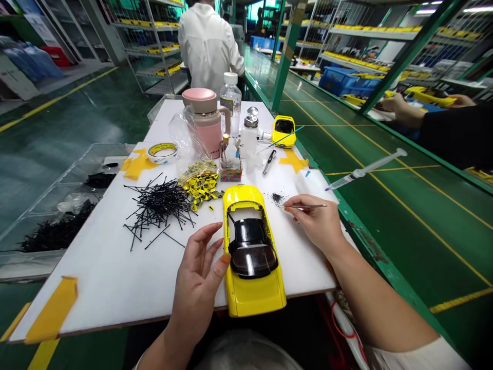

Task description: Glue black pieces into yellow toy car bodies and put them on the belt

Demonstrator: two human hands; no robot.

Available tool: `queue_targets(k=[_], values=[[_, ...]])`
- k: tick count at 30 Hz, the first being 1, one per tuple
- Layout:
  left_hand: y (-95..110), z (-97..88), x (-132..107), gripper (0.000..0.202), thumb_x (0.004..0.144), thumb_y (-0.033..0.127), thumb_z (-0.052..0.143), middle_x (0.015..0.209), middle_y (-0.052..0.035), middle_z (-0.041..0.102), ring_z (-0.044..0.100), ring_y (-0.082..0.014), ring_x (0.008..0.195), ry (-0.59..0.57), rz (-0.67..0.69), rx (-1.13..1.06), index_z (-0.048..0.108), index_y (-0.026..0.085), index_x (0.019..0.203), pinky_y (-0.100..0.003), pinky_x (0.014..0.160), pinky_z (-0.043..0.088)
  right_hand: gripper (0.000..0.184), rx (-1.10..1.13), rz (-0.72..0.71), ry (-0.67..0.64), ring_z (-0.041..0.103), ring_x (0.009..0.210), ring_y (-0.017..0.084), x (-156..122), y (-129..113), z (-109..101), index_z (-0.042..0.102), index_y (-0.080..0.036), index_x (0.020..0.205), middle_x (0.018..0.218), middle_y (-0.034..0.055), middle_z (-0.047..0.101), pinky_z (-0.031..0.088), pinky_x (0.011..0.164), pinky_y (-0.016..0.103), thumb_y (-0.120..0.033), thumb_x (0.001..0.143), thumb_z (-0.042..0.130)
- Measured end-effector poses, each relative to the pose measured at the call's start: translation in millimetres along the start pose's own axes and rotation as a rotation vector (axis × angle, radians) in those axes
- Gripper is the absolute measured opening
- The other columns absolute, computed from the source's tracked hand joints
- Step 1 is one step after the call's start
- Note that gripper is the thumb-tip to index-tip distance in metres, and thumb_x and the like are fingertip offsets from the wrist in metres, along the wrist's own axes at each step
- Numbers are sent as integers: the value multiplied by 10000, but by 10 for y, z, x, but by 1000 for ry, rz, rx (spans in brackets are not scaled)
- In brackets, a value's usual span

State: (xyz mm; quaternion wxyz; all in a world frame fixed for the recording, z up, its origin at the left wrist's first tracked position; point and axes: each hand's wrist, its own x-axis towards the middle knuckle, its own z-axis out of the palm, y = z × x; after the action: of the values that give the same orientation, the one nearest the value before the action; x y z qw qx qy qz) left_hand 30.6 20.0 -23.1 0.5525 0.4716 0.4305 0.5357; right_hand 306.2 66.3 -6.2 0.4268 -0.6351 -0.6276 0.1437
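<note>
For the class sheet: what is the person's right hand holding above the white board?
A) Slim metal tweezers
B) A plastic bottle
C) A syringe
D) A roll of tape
A: the right hand pinches slim metal tweezers between its fingers, their tip beside a small pile of black bits.

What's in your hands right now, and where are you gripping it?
Your right hand pinches slim metal tweezers around mid-shank, between thumb and fingers. Your left hand holds nothing; it's open beside the yellow model car body.
</note>
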Motion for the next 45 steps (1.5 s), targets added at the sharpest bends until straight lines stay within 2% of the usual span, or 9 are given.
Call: queue_targets(k=[15, 24, 34, 41, 45], values=[[5, 6, 1, 391, 910, 348, 737, 1434, -48, 597, 497, -249, 1432, 18, -2, -23, 610, 313, 1278, -390, 1179, 461, 81, -10, -40, -6, 719, 708, 219, -4, 42, -1, 761, -214, 847, 833, 49, 772, 564, 613, 320, -254, 854, 691], [4, 6, 2, 380, 923, 338, 727, 1430, -31, 595, 496, -224, 1430, 1, 2, -25, 607, 331, 1284, -353, 1169, 462, 84, -12, -51, -14, 713, 695, 205, -11, 41, 4, 765, -214, 846, 833, 41, 770, 567, 627, 316, -228, 859, 683], [-2, 5, 8, 398, 907, 339, 743, 1423, -46, 600, 482, -247, 1448, 14, 9, -35, 614, 322, 1284, -379, 1167, 468, 103, -36, -85, -19, 717, 689, 214, -15, 57, 10, 764, -211, 846, 827, 48, 770, 584, 629, 327, -239, 873, 669], [5, 10, 7, 393, 910, 342, 740, 1419, -52, 597, 505, -248, 1425, 14, 11, -29, 608, 308, 1279, -394, 1173, 464, 163, -81, -205, -9, 741, 749, 213, -73, -70, -61, 758, -231, 846, 860, 37, 780, 591, 691, 327, -166, 900, 619], [2, 3, 12, 386, 912, 341, 736, 1418, -47, 599, 492, -244, 1434, 6, 7, -26, 606, 318, 1275, -395, 1175, 463, 232, -168, -427, -48, 773, 893, 209, -320, -246, -194, 757, -247, 958, 1013, 41, 801, 615, 779, 308, -102, 952, 577]])
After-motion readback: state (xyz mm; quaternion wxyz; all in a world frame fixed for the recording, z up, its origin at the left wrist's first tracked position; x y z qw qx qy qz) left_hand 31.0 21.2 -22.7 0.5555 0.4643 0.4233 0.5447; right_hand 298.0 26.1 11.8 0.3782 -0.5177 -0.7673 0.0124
